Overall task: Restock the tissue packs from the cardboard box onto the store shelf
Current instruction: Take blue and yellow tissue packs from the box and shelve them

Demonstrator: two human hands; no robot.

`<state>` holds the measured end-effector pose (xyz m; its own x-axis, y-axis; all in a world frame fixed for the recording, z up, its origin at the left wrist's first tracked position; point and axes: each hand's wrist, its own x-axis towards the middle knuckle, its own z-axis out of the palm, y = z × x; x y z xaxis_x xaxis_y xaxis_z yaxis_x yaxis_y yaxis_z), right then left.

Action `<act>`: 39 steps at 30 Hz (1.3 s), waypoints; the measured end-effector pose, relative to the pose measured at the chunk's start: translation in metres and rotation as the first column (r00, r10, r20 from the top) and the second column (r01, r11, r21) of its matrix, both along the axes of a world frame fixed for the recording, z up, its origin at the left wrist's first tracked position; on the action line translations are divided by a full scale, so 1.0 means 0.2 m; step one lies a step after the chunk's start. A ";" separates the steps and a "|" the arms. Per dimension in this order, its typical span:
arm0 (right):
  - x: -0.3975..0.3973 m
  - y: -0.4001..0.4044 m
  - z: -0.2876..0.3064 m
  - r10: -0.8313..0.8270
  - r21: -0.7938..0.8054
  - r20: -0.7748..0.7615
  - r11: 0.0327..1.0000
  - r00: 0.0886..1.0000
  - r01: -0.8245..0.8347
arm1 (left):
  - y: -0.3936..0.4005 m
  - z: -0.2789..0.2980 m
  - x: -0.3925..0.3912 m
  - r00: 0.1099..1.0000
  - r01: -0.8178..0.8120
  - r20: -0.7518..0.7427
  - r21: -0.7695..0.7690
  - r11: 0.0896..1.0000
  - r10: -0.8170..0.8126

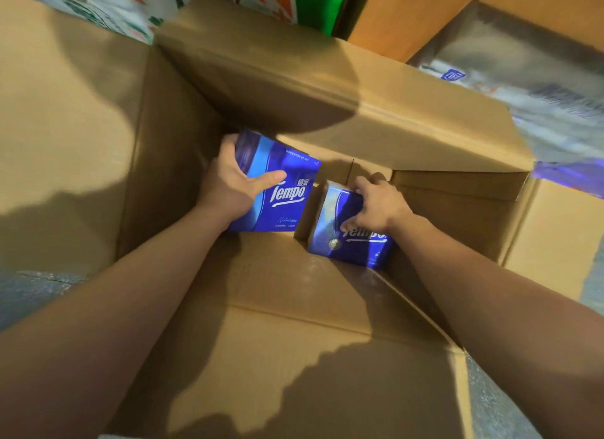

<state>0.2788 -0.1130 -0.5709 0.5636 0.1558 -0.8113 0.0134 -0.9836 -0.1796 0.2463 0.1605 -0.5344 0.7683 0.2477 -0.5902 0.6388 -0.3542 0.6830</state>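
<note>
Head view, looking straight down into a large open brown cardboard box (327, 340), all four flaps folded outward. Both bare forearms reach down inside it.

Left hand (233, 183): wrapped around the left edge of a blue, rectangular plastic-wrapped tissue pack with white "Tempo" lettering (281, 190). Thumb lies flat across the printed face, the other fingers curl round the far edge; fingers clamped on the pack. This pack sits against the box's left inner wall, tilted, printed face up toward the camera. Whether it is off the box floor cannot be told.

Right hand (379, 206): palm down on top of a second blue "Tempo" tissue pack (351, 239), fingers spread over its upper edge, thumb pressing the printed face near the logo; fingers closed on it. This pack is toward the box's right inner wall, close beside the first pack but apart from it, bare cardboard floor showing between them.

Shadows of the person fall across the box's far and near flaps.

Beyond the box's far rim: blurred white-and-green printed packaging (98, 3). Past the box's right flap: blurred pale plastic-wrapped goods (539, 88). Detail there is unreadable.
</note>
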 end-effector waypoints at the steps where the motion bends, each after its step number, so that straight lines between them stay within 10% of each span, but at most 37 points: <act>1: 0.00 -0.01 0.00 -0.017 0.044 -0.026 0.999 1.000 0.018 | 0.00 0.00 0.00 1.000 0.002 0.001 0.008 1.000 -0.002; 9: -0.02 -0.08 0.06 -0.006 0.174 0.088 0.985 0.996 -0.009 | 0.00 0.07 -0.01 1.000 -0.014 -0.021 0.031 0.999 0.015; 16: 0.03 -0.03 0.37 0.036 0.099 0.478 0.991 0.878 -0.094 | 0.00 0.38 0.01 1.000 -0.006 0.027 0.129 0.992 0.003; 30: -0.05 0.03 1.55 -0.009 0.280 0.490 0.949 0.872 -0.147 | -0.04 1.39 -0.13 0.974 -0.057 0.227 0.256 0.965 -0.002; 39: -0.10 0.07 2.07 0.117 0.572 0.529 0.682 0.840 -0.456 | -0.17 2.02 -0.55 0.882 -0.359 0.442 0.403 0.842 0.164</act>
<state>0.2587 -0.0991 -0.1573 0.6409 0.7580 -0.1211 0.5121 -0.5398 -0.6681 0.1359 0.1266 -0.1294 0.7695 0.6378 -0.0333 0.4809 -0.5443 0.6874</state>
